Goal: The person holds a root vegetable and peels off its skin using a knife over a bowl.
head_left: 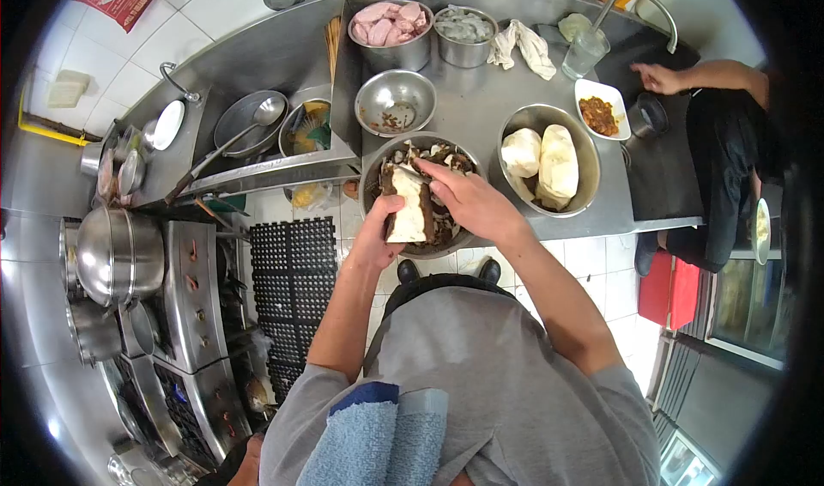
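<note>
Clock centre: steel peelings bowl (369, 177), 1
Wearer's hands: 2, left hand (378, 241) and right hand (468, 190)
Partly peeled brown-skinned root (408, 207): 1, at centre
Peeled roots: 2, smaller root (521, 153) and longer root (558, 168), 2 to 3 o'clock
Other steel vessels, counter: 4; root bowl (587, 164), 2 to 3; scrap bowl (416, 95), 11; raw-meat pot (403, 58) and grey-contents pot (463, 55), near 12
White sauce dish (592, 88): 1, 2 o'clock
Clear glass (586, 52): 1, between 1 and 2
White cloth (524, 48): 1, 1 o'clock
Ladle (270, 110): 1, 10 o'clock
Wearer's shoes (408, 271): 2, 6 o'clock
Perforated black mat (292, 288): 1, 8 o'clock
</note>
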`<action>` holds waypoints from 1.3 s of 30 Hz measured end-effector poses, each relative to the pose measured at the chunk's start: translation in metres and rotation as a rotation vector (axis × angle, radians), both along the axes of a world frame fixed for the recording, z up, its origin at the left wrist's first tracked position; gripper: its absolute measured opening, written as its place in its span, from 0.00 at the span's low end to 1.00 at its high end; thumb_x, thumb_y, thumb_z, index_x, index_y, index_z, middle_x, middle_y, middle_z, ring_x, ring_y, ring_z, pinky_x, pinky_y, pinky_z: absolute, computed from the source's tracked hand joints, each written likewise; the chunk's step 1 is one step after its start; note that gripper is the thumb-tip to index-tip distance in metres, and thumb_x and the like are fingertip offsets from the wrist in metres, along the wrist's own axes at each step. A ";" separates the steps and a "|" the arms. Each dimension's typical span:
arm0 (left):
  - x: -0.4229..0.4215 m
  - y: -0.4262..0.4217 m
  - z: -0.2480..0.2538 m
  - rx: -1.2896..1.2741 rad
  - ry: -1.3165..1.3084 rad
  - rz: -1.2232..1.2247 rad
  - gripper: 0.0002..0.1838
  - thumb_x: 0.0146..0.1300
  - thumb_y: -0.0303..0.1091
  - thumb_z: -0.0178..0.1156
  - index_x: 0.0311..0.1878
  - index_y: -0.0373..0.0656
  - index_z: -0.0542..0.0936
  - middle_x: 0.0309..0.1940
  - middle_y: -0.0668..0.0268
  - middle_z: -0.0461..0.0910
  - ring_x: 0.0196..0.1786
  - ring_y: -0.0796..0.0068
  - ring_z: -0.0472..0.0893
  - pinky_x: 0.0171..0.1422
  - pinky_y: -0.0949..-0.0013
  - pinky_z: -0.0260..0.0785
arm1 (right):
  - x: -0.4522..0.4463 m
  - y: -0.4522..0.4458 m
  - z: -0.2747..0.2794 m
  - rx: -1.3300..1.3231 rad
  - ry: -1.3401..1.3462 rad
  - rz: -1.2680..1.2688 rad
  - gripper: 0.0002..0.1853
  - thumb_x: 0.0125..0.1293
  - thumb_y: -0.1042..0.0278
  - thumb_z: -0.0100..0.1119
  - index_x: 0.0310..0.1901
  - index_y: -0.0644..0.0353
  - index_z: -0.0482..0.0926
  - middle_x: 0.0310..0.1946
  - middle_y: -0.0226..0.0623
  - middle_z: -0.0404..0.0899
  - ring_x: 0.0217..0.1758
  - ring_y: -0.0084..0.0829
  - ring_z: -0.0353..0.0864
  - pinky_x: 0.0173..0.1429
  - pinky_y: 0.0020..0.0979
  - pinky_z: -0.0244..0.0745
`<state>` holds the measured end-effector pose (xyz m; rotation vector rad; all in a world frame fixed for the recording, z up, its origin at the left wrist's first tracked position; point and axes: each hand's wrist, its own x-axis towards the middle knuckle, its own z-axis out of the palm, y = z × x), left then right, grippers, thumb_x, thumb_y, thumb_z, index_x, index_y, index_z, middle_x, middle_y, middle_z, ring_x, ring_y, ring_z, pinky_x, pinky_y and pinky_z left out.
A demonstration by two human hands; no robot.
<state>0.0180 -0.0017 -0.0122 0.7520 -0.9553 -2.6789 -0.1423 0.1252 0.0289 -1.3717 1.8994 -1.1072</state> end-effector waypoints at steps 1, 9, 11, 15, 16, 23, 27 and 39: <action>0.000 0.001 -0.002 0.004 0.010 0.001 0.30 0.62 0.45 0.60 0.64 0.39 0.72 0.54 0.60 0.81 0.53 0.66 0.84 0.58 0.62 0.79 | 0.000 -0.002 0.002 0.042 -0.001 -0.001 0.23 0.79 0.62 0.42 0.70 0.58 0.68 0.62 0.51 0.77 0.65 0.53 0.75 0.69 0.45 0.68; -0.001 -0.001 -0.005 -0.008 0.003 0.053 0.29 0.63 0.44 0.58 0.65 0.40 0.70 0.54 0.61 0.79 0.53 0.66 0.83 0.57 0.62 0.79 | 0.007 -0.023 -0.012 0.085 -0.022 -0.067 0.21 0.80 0.60 0.41 0.66 0.60 0.70 0.59 0.52 0.78 0.62 0.55 0.77 0.64 0.49 0.71; -0.004 0.000 -0.007 -0.048 0.009 0.087 0.29 0.63 0.44 0.57 0.64 0.39 0.71 0.54 0.60 0.80 0.53 0.66 0.83 0.58 0.61 0.78 | 0.007 -0.026 -0.014 0.056 -0.026 -0.070 0.20 0.80 0.59 0.41 0.66 0.60 0.71 0.59 0.53 0.78 0.61 0.56 0.77 0.64 0.49 0.71; -0.012 0.009 -0.012 -0.145 0.019 0.144 0.28 0.64 0.44 0.56 0.65 0.40 0.71 0.55 0.60 0.80 0.54 0.66 0.83 0.59 0.60 0.77 | 0.005 -0.032 -0.027 -0.063 -0.047 -0.093 0.21 0.81 0.58 0.40 0.66 0.59 0.70 0.56 0.52 0.80 0.56 0.51 0.81 0.60 0.44 0.74; -0.014 0.013 -0.011 -0.119 0.028 0.181 0.28 0.64 0.43 0.56 0.65 0.40 0.70 0.56 0.60 0.80 0.55 0.66 0.83 0.60 0.60 0.77 | 0.003 -0.035 -0.033 -0.098 -0.052 -0.104 0.21 0.81 0.58 0.40 0.67 0.59 0.70 0.54 0.50 0.81 0.53 0.48 0.83 0.57 0.42 0.77; -0.012 0.019 0.013 0.025 0.124 0.215 0.30 0.66 0.50 0.55 0.65 0.40 0.72 0.55 0.62 0.81 0.53 0.65 0.83 0.58 0.61 0.77 | -0.001 -0.011 -0.015 0.135 -0.900 -0.181 0.22 0.82 0.52 0.39 0.70 0.47 0.66 0.21 0.22 0.63 0.15 0.18 0.51 0.17 0.24 0.48; -0.020 0.006 0.007 0.089 0.029 0.337 0.25 0.67 0.54 0.54 0.59 0.48 0.76 0.51 0.65 0.83 0.50 0.66 0.84 0.55 0.57 0.78 | 0.000 0.003 -0.020 0.094 -0.310 -0.188 0.27 0.81 0.56 0.42 0.77 0.47 0.58 0.28 0.32 0.71 0.24 0.22 0.68 0.32 0.28 0.72; -0.037 0.007 0.002 -0.022 0.036 0.414 0.22 0.67 0.50 0.55 0.56 0.47 0.75 0.48 0.65 0.82 0.51 0.68 0.82 0.56 0.60 0.76 | 0.011 0.033 0.016 0.103 -0.059 -0.001 0.25 0.79 0.57 0.44 0.74 0.52 0.63 0.62 0.55 0.76 0.63 0.57 0.76 0.67 0.44 0.70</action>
